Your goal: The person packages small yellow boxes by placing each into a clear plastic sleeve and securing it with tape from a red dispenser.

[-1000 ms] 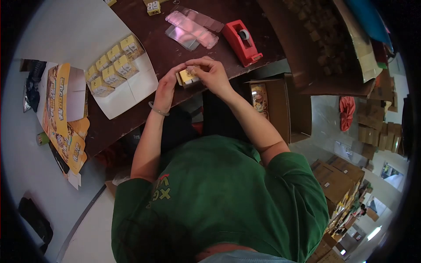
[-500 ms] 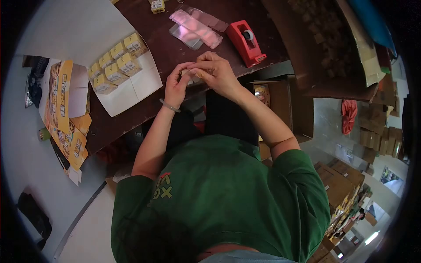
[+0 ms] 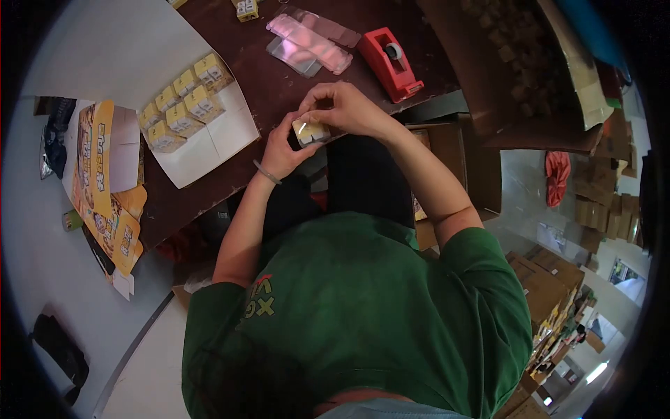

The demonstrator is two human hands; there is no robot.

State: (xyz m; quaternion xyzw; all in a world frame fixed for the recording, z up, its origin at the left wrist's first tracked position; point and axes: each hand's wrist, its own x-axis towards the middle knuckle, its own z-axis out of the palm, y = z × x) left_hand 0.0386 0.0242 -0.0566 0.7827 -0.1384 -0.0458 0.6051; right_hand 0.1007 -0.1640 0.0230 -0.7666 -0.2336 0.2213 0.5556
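Note:
A small yellow-and-white box [image 3: 310, 132] is held over the near edge of the dark table, a bright glare across its top. My left hand [image 3: 283, 151], with a band on the wrist, wraps round its left and lower sides. My right hand [image 3: 343, 109] is closed at the box's upper right, thumb and fingertips pinched along that edge. Just beyond my hands lie clear plastic sleeves [image 3: 310, 43] with a pink sheen. To the left, several similar small boxes [image 3: 185, 105] stand in two rows on a white card tray [image 3: 222, 145].
A red tape dispenser [image 3: 392, 66] stands on the table [image 3: 237, 73] right of the sleeves. Another small box [image 3: 246, 9] sits at the far edge. A large carton [image 3: 551, 133] of small pieces is at upper right, an open carton [image 3: 481, 167] below. Printed yellow packaging [image 3: 105, 174] is at left.
My hands have tilted and spread a little, so the small box's top now shows between them. My right hand has shifted slightly up and off its face. The boxes on the tray stay put.

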